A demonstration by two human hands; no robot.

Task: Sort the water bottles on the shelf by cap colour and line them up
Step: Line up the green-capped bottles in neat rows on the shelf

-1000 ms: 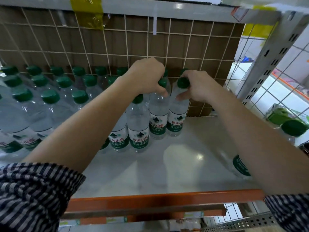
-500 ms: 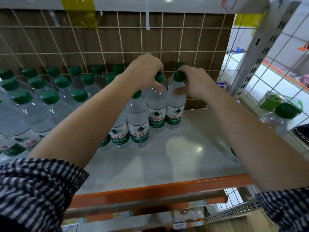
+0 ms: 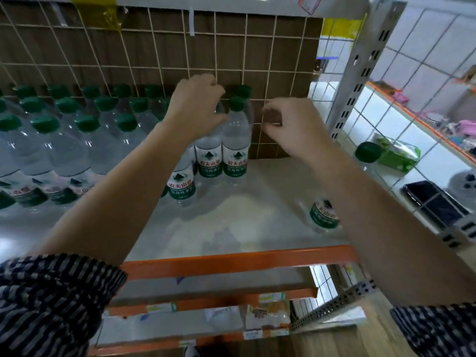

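Clear water bottles with green caps stand on the white shelf (image 3: pixel 231 222). My left hand (image 3: pixel 195 104) grips the top of one bottle (image 3: pixel 208 155) near the back, and its cap is hidden under my fingers. Right beside it stands another bottle (image 3: pixel 235 140) with its green cap showing. My right hand (image 3: pixel 291 124) hovers to the right of that bottle, fingers loosely curled, holding nothing. A third bottle (image 3: pixel 180 186) stands in front of these. One lone bottle (image 3: pixel 323 215) is at the right front, partly hidden by my right forearm.
Several rows of green-capped bottles (image 3: pixel 85 123) fill the shelf's left side. A wire grid (image 3: pixel 154 47) backs the shelf and a slotted metal post (image 3: pixel 360 60) bounds it on the right. The front edge is an orange rail (image 3: pixel 231 258). A green packet (image 3: pixel 399 155) lies beyond the side mesh.
My right hand has let go of the right-hand bottle's cap and moved away to the right. My left hand stays on its bottle's top.
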